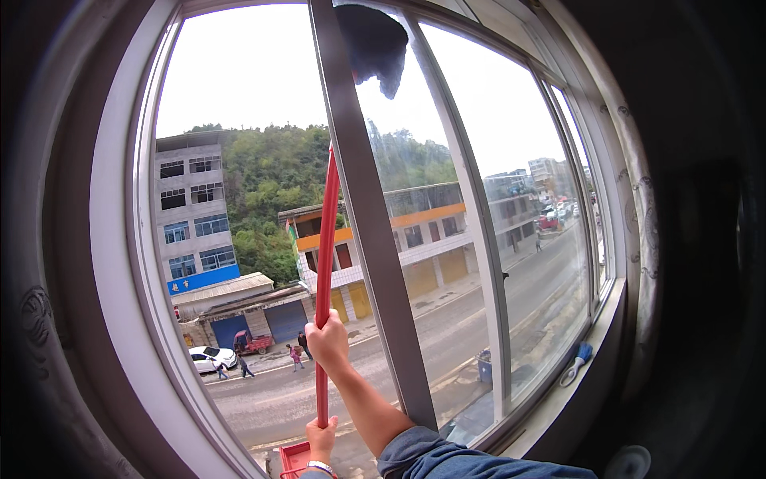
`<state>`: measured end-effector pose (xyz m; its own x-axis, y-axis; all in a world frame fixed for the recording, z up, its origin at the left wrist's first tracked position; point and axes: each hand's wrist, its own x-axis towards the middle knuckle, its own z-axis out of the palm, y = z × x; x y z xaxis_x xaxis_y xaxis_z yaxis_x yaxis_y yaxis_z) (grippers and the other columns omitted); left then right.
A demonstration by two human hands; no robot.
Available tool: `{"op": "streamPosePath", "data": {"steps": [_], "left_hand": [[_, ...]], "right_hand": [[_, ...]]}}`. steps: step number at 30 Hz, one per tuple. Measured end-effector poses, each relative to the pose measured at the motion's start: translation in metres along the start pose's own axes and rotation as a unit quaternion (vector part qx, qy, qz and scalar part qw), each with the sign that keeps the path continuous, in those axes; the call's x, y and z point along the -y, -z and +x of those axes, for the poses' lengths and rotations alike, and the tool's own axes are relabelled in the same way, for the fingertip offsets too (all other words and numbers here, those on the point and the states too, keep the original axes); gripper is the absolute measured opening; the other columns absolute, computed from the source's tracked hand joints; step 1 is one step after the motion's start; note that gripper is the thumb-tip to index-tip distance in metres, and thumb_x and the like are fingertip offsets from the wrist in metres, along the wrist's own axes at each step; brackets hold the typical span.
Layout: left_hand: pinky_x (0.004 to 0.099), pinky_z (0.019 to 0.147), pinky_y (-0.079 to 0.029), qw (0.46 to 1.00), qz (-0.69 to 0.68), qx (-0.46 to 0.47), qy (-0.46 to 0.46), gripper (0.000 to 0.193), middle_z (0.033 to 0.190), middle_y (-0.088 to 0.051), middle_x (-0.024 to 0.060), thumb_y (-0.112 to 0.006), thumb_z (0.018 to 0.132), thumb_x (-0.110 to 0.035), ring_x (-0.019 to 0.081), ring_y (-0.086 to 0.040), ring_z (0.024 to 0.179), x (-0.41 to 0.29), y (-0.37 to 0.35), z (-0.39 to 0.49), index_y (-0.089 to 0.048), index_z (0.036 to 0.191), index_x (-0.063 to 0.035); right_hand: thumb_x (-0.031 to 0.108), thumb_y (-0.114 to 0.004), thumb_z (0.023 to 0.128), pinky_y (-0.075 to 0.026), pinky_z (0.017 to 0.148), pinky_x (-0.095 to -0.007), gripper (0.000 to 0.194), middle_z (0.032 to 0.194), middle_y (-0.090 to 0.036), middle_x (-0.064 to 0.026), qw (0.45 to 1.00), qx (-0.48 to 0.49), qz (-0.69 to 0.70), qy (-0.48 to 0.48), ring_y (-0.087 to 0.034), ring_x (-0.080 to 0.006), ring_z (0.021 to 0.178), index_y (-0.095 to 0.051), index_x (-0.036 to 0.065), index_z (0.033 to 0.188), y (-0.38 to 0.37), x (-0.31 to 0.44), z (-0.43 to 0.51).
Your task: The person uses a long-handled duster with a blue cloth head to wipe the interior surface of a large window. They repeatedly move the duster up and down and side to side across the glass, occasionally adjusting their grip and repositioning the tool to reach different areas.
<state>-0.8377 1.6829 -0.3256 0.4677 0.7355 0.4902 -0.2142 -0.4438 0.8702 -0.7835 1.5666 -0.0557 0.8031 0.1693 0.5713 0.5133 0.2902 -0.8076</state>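
Observation:
My right hand [329,342] grips a red pole [326,245] about midway along its visible length, with the forearm reaching in from the lower right. Lower down, my left hand [322,440], with a wristband or watch at the wrist, is closed around the pole's bottom end. The pole rises steeply through the open part of the window and passes behind a grey frame upright [374,239]. Beyond the glass at the top is a dark, shaggy mop head or cloth [377,45]. Its join with the pole is hidden by the upright.
A brush with blue bristles and a white handle [577,364] lies on the sill [562,398] at right. Patterned curtains [637,197] hang beside the window. Far below are a street [299,395] with walkers, a white car [213,358] and a red box-like object [295,458].

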Motion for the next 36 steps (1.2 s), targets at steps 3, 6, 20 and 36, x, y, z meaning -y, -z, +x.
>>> {"op": "streamPosePath", "data": {"steps": [3,6,20,36], "left_hand": [[0.0297,0.052,-0.042,0.997,0.045,0.028,0.051,0.019,0.058,-0.056,-0.0013,-0.075,0.077,-0.013,0.0071,-0.046,0.056,0.038,-0.005,-0.006,-0.064,0.068,-0.0001],[0.0324,0.057,-0.047,0.993,0.105,0.023,0.044,0.02,0.061,-0.064,0.008,-0.075,0.076,-0.02,0.0134,-0.058,0.057,0.077,0.005,-0.028,-0.068,0.073,-0.0007],[0.0336,0.058,-0.049,0.942,0.312,0.019,0.123,0.024,0.064,-0.066,0.0142,-0.074,0.076,-0.025,0.0218,-0.065,0.061,0.082,0.03,-0.06,-0.069,0.076,-0.0013],[0.0394,0.055,-0.046,0.996,0.072,-0.002,-0.059,0.021,0.061,-0.061,0.0187,-0.071,0.077,-0.019,0.0302,-0.063,0.057,-0.037,-0.037,0.001,-0.064,0.071,0.0005]], "right_hand": [[0.018,-0.059,0.076,-0.05,0.071,-0.0422,0.021,0.078,-0.066,-0.0156,1.0,-0.003,0.002,-0.011,-0.065,-0.0346,0.078,-0.058,0.005,0.092,0.007,-0.026,-0.018],[0.015,-0.061,0.074,-0.05,0.061,-0.0367,0.014,0.067,-0.063,-0.0113,1.0,-0.028,-0.004,-0.002,-0.065,-0.0276,0.065,-0.058,0.005,0.083,0.008,-0.061,-0.048],[0.017,-0.062,0.075,-0.05,0.062,-0.0397,0.014,0.068,-0.063,-0.0136,0.999,0.021,-0.033,-0.016,-0.065,-0.0316,0.067,-0.058,0.006,0.084,0.008,-0.12,-0.105],[0.007,-0.057,0.078,-0.048,0.059,-0.0312,0.022,0.068,-0.061,-0.0101,0.988,-0.075,0.091,0.101,-0.06,-0.0184,0.059,-0.056,-0.002,0.098,0.016,0.013,0.016]]}}
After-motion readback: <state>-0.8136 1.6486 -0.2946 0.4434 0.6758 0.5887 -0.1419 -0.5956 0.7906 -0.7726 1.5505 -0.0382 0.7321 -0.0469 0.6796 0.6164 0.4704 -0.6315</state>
